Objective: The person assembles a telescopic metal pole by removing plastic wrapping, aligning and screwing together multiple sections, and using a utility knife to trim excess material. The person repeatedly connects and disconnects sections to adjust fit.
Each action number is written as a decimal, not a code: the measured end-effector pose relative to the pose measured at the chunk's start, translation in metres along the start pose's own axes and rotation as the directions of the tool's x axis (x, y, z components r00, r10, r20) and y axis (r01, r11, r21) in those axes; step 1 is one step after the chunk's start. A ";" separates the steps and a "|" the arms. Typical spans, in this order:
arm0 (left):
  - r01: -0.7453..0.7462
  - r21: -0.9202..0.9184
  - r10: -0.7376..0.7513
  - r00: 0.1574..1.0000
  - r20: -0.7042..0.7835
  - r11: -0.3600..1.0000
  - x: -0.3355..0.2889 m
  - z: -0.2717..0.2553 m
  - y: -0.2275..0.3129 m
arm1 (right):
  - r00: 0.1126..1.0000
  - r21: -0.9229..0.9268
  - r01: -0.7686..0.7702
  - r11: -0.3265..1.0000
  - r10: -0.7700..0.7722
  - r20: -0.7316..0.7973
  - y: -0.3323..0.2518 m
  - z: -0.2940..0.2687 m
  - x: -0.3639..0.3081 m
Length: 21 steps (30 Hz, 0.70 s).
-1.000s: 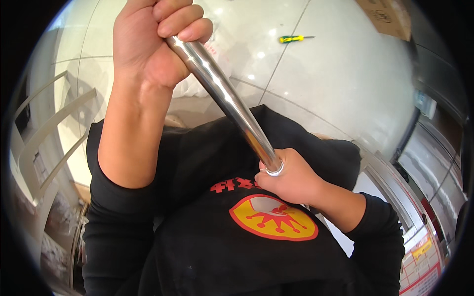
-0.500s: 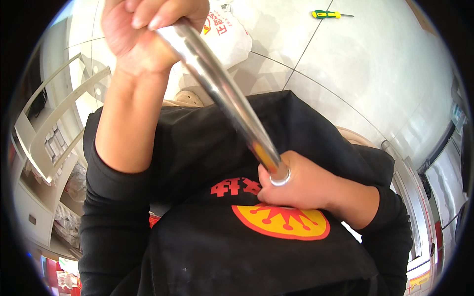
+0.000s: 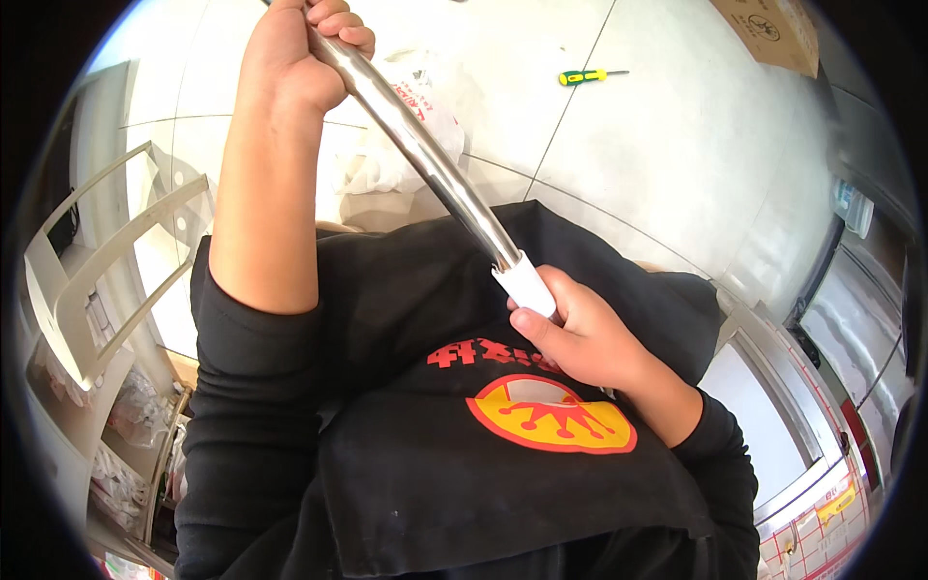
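Note:
A shiny metal tube (image 3: 425, 159) slants from the upper left down toward my lap. My left hand (image 3: 290, 68) is closed around its upper part, with the fingers wrapped over it. At the lower end, a white sleeve-like piece (image 3: 527, 288) surrounds the tube. My right hand (image 3: 594, 333) grips that piece, its thumb lying along the near side and its other fingers mostly hidden beneath. A black apron (image 3: 406, 474) with a red and yellow print covers my lap under both hands.
On the tiled floor ahead lie a green and yellow screwdriver (image 3: 585, 76) and a white plastic bag (image 3: 387, 164). A cardboard box (image 3: 778, 39) stands at the far right. To the left is a pale shelf unit (image 3: 77, 290) holding plastic-wrapped items.
The white piece now shows around the tube's lower end, where bare metal and an open rim showed before. My right hand has shifted its grip onto it. The view has moved slightly.

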<state>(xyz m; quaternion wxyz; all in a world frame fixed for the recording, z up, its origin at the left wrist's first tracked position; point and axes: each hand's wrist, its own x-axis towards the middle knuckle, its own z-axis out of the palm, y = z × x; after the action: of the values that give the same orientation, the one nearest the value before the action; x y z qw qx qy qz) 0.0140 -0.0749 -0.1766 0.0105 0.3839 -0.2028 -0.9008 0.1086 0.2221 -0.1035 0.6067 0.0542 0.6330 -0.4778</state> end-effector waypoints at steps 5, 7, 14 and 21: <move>0.142 -0.257 0.026 0.832 0.555 0.956 -0.010 0.008 0.009 | 0.948 0.302 -0.179 0.936 0.082 0.307 -0.005 -0.003 0.006; 0.172 -0.289 0.069 0.744 0.665 0.942 -0.019 0.015 0.012 | 0.897 0.372 -0.272 0.887 0.093 0.432 -0.013 -0.006 0.010; 0.039 -0.233 0.139 0.702 0.698 0.972 -0.038 0.026 0.026 | 0.891 0.253 -0.226 0.941 0.095 0.444 -0.047 0.002 0.014; -0.132 -0.139 0.179 0.891 0.418 0.981 -0.051 0.031 0.020 | 1.000 -0.156 0.007 0.988 -0.003 0.026 -0.044 0.016 0.000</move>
<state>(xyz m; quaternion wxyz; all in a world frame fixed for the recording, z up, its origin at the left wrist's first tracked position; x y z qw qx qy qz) 0.0255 -0.0730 -0.1146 0.0584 0.1579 -0.1817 -0.9688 0.0917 0.1875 -0.0767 0.6159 -0.0014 0.6607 -0.4290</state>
